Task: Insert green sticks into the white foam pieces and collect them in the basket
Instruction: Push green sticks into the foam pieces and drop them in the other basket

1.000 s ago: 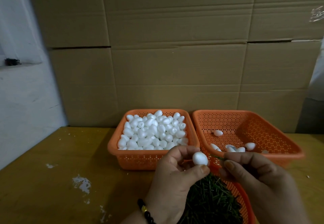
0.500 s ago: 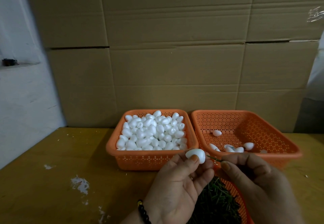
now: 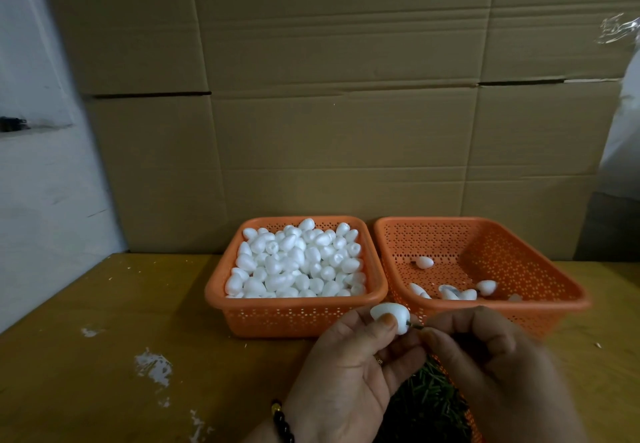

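Two orange baskets sit mid-frame on the wooden table (image 3: 104, 356): the left basket (image 3: 294, 314) heaped with white foam pieces (image 3: 298, 262), the right basket (image 3: 485, 307) holding a few finished ones. Lower centre, I see my left hand (image 3: 346, 373) pinching one foam piece (image 3: 390, 316) between thumb and fingers, while my right hand (image 3: 485, 356) pinches a green stick (image 3: 415, 327) whose tip meets that piece. Loose green sticks (image 3: 429, 401) lie below.

Dim warm light, wide-angle bowing, soft edges
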`<state>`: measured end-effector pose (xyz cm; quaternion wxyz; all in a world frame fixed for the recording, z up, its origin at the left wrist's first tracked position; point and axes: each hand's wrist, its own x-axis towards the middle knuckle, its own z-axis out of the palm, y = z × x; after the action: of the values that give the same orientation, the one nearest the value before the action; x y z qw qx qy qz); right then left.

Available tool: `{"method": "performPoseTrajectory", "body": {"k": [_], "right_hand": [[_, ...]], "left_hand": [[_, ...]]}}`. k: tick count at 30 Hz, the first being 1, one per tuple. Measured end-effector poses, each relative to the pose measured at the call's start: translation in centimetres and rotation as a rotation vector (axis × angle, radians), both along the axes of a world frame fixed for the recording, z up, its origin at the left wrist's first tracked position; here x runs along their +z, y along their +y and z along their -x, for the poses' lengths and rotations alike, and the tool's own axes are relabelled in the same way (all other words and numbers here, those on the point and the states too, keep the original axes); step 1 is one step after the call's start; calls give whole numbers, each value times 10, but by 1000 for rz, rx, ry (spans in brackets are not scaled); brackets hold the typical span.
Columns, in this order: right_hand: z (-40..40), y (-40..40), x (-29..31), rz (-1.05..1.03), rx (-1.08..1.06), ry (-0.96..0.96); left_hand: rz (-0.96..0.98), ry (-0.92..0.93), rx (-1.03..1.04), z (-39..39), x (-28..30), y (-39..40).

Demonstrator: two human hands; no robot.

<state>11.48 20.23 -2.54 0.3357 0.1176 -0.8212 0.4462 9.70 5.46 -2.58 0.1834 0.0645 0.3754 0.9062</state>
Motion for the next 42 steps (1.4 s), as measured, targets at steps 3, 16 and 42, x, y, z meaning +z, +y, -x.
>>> {"method": "performPoseTrajectory", "body": {"k": [3, 16, 42], "right_hand": [[-1, 0, 0, -43, -15, 22], [1, 3, -4, -153, -40, 34], [-7, -8, 5, 52, 22, -72]], "left_hand": [[19, 7, -6, 0, -1, 0], [38, 4, -26, 0, -4, 0], [-215, -194, -147, 10, -9, -11]]}}
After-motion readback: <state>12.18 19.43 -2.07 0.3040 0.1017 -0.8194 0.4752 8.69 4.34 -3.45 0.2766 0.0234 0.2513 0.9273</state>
